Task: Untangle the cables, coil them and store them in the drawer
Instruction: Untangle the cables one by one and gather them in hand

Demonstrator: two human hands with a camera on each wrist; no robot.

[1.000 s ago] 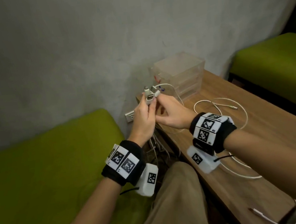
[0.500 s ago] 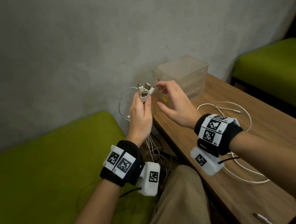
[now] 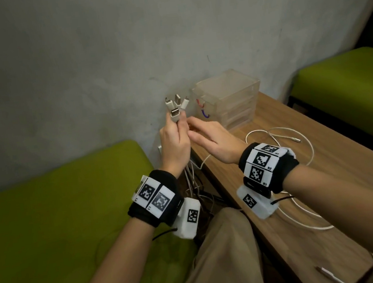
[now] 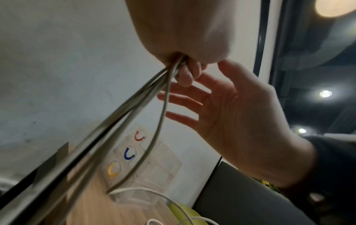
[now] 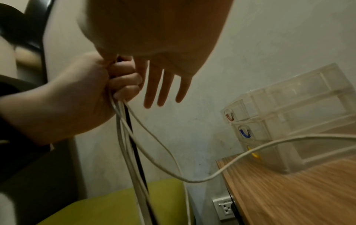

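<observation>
Wooden bench [image 3: 341, 168] right of green cushion [image 3: 60, 217], clear drawer unit [image 3: 229, 97] at its far corner. Loose white cable [image 3: 309, 148] before the unit: light, limp, likely springy, best taken near plugs. Left hand [image 3: 174, 143] fisted round cable bundle [image 3: 177, 108] beside the unit; right hand [image 3: 213, 137] spread, empty. Dangling strands could snag the bench edge.

no legible text; only square coded markers on the wristbands [image 3: 157, 196]
</observation>
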